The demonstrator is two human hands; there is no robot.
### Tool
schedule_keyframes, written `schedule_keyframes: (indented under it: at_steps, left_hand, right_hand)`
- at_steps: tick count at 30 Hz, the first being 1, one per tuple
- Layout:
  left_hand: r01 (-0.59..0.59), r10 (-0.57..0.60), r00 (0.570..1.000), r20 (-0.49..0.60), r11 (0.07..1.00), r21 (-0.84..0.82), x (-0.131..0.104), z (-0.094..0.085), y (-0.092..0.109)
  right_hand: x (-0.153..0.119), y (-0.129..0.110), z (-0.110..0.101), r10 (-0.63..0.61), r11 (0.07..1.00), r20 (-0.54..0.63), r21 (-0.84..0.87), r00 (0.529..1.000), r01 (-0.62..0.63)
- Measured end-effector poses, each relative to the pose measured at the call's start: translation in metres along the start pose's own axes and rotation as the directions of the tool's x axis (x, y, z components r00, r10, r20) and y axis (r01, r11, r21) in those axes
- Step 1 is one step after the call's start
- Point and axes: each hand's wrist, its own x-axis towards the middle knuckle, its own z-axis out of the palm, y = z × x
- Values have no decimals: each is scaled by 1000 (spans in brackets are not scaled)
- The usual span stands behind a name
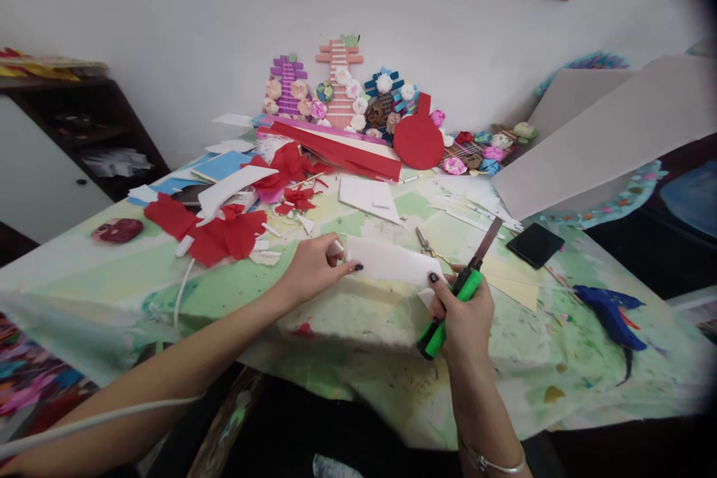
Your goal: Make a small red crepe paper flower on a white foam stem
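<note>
A white foam sheet (389, 258) is stretched between my two hands above the near part of the table. My left hand (317, 265) pinches its left end, with the thumb on the sheet and a small white bit (334, 248) showing between the curled fingers. My right hand (467, 317) is wrapped around a green and black cutter knife (469, 285), its long blade pointing up and away. The thumb of this hand also presses on the right end of the sheet. Just behind the sheet lies a pair of scissors (426, 243), partly covered.
Red scraps (229, 235) and blue sheets (221, 164) lie at the left. A white foam piece (370, 198) is farther back, near a red paddle-shaped cutout (419, 140). To the right are a black phone (536, 245), a blue glue gun (608, 310) and a leaning white board (605, 127).
</note>
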Motion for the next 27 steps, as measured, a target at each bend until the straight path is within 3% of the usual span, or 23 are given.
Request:
schedule_keyframes:
  at_steps: [5, 9, 15, 19, 21, 24, 27]
  left_hand:
    - [-28, 27, 999, 38, 999, 27, 1, -3, 2]
    - [-23, 28, 994, 101, 998, -51, 2, -7, -5]
    - [164, -38, 942, 333, 920, -357, 5, -13, -14]
    - [231, -47, 922, 384, 863, -449, 7, -20, -17]
    - [194, -58, 936, 346, 907, -373, 10, -27, -22]
    - [59, -37, 982, 186, 992, -115, 20, -42, -34]
    - [28, -34, 999, 40, 989, 145, 30, -60, -50]
  right_hand:
    - [0, 0, -2, 22, 1000, 13, 7, 1000, -22]
    - [-1, -2, -1, 47, 998, 25, 45, 999, -48]
    - [-2, -5, 2, 94, 987, 52, 125, 994, -100]
    - [-2, -7, 2, 110, 984, 48, 136, 993, -116]
    - [-3, -7, 2, 110, 984, 55, 137, 992, -117]
    - [-3, -7, 1, 114, 982, 72, 146, 991, -124]
    - [-3, -7, 2, 121, 979, 78, 157, 990, -132]
